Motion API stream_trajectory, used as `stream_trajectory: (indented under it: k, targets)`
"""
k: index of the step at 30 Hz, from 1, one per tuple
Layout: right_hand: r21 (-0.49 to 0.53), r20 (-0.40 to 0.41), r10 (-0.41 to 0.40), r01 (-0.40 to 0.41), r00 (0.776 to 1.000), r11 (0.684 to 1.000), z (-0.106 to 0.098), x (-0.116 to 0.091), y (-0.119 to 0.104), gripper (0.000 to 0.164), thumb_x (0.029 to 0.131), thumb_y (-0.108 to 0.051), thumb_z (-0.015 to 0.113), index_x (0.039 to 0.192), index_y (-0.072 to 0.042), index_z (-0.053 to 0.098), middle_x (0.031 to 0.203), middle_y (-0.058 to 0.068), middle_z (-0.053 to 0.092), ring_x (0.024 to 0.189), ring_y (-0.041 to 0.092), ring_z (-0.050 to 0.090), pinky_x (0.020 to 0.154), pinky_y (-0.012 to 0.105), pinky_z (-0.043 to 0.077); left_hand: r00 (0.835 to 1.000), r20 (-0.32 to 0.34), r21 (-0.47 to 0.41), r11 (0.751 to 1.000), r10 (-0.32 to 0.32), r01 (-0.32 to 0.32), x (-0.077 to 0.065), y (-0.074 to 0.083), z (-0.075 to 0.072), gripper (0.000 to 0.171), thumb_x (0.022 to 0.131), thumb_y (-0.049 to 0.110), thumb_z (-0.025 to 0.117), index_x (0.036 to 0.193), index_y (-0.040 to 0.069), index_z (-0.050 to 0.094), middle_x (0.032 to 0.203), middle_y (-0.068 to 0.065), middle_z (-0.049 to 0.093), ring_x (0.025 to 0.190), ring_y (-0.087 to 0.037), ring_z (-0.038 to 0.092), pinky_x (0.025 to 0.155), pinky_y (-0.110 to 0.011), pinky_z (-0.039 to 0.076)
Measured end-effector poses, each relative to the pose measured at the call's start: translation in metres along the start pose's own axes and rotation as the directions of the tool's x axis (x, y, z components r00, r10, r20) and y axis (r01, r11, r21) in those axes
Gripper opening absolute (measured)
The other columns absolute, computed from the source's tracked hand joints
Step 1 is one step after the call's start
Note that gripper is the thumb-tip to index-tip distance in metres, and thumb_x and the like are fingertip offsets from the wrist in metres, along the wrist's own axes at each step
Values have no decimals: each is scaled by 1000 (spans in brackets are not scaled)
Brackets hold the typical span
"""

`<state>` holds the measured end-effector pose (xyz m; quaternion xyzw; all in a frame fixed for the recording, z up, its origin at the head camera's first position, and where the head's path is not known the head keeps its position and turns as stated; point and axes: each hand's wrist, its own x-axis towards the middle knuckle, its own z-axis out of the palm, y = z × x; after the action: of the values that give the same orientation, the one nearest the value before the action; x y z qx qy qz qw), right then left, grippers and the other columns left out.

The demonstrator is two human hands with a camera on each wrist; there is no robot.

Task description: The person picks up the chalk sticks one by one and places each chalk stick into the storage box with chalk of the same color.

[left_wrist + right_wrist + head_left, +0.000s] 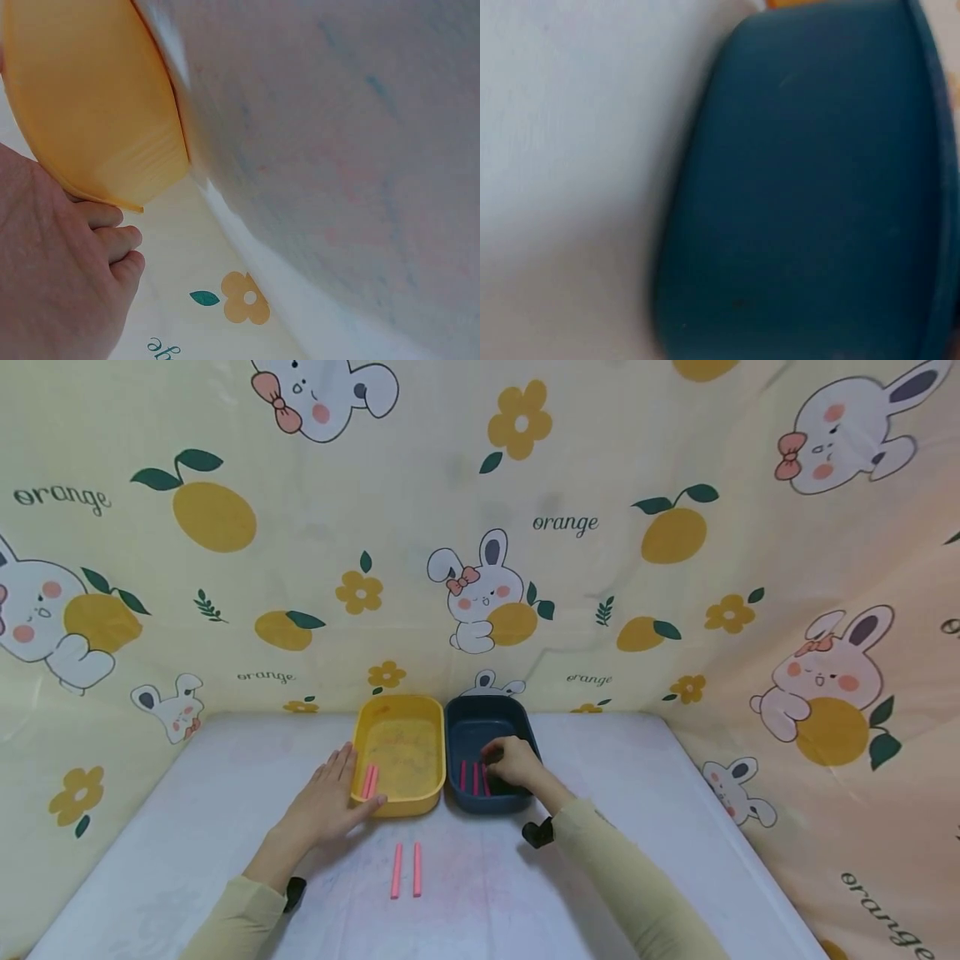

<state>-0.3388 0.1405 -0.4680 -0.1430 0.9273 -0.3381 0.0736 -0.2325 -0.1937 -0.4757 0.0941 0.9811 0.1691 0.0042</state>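
Note:
My left hand (324, 797) rests against the left side of a yellow bin (405, 808), fingers laid along its wall and thumb at the front rim. In the left wrist view the same hand (64, 262) touches the yellow bin (97, 97). My right hand (519, 764) reaches into a dark blue bin (491, 803), fingertips pinching the top of a pink chalk stick (486, 782). Left of it, two more pink sticks (469, 778) stand in that bin. Two lighter pink sticks (370, 782) are in the yellow bin. The right wrist view shows only the blue bin's outer wall (802, 180).
Two light pink sticks (407, 870) lie side by side on the white tabletop (480, 910), in front of the bins. The bins stand against each other near the table's back edge. Behind them hangs a patterned cloth (465, 485).

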Motion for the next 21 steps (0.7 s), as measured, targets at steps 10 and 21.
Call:
stream_trajectory:
  k: [10,21]
  targets:
    - [142,-98,-94,107,991,984,0,-18,-16,31,93,-4,74,124,-2,71,123,15,73,102,26,75,87,40,62,1000,-10,-4,1000,7,-7,-3,3,-3,107,99,66,53,160,-13,14,170,-30,9,156,-50,14,125,-63,18]
    - [238,-209,-163,212,964,948,12,-48,-45,25,96,-10,73,120,-10,72,110,10,75,82,16,72,65,31,62,1000,-26,-4,1000,16,-16,-3,1,0,108,99,67,53,160,-13,15,170,-30,10,155,-50,16,125,-63,19]
